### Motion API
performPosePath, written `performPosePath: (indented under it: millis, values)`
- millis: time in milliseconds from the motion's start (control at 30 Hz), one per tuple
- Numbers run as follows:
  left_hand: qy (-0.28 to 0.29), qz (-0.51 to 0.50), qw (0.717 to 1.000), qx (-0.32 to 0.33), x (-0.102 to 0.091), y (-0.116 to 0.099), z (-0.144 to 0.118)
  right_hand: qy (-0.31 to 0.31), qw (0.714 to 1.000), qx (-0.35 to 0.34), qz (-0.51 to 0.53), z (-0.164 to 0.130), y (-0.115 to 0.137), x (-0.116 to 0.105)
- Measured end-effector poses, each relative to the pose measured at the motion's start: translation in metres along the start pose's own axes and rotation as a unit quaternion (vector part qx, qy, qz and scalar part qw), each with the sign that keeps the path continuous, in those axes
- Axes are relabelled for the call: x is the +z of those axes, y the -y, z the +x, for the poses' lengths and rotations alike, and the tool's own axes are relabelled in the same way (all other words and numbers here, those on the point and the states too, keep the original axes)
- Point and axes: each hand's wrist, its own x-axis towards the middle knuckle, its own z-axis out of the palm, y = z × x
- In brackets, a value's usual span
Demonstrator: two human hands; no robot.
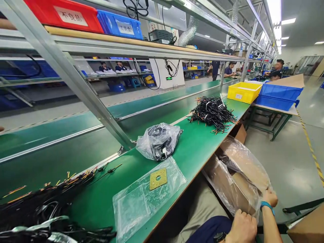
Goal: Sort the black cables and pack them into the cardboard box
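A cardboard box lined with a clear plastic bag (pixel 240 175) stands on the floor beside the green bench (pixel 197 145). My left hand (pixel 242 226), a watch on its wrist, grips the plastic at the box's near corner. My right hand (pixel 269 198), with a blue wristband, holds the plastic edge just right of it. On the bench lie a flat clear bag (pixel 141 202) with a yellow square plate (pixel 158 179) on it, and a bag of black parts (pixel 158 141).
Bundled black wires (pixel 212 113) lie farther along the bench, and another pile (pixel 37 209) sits at the near left. A yellow bin (pixel 244 91) and blue bins (pixel 278 96) stand beyond. A slanted metal post (pixel 83 94) carries shelves. People work in the distance.
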Motion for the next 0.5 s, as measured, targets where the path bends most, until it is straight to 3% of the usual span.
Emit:
performPosePath:
  millis: [100,200,267,367,433,467,500]
  values:
    - [0.041,-0.02,0.999,-0.006,-0.001,0.011,-0.004,-0.015,0.996,0.084,-0.013,0.0,-0.005,0.007]
    - [0.072,-0.054,0.996,-0.002,-0.019,0.025,-0.012,-0.036,0.997,0.069,0.006,-0.003,-0.005,-0.002]
    - [0.069,-0.096,0.993,-0.013,-0.048,0.039,-0.015,-0.076,0.996,0.032,0.026,-0.008,0.001,-0.016]
    - [-0.039,-0.143,0.987,-0.056,-0.106,0.066,-0.004,-0.106,0.988,-0.093,0.059,-0.022,0.026,-0.039]
    - [-0.095,-0.103,0.989,-0.048,-0.138,0.086,0.014,0.015,0.969,-0.238,0.065,-0.034,0.057,-0.045]
    - [-0.092,-0.068,0.993,-0.028,-0.148,0.095,0.024,0.137,0.951,-0.275,0.04,-0.039,0.075,-0.042]
    - [-0.078,-0.025,0.997,-0.018,-0.153,0.102,0.032,0.265,0.915,-0.305,-0.007,-0.045,0.093,-0.035]
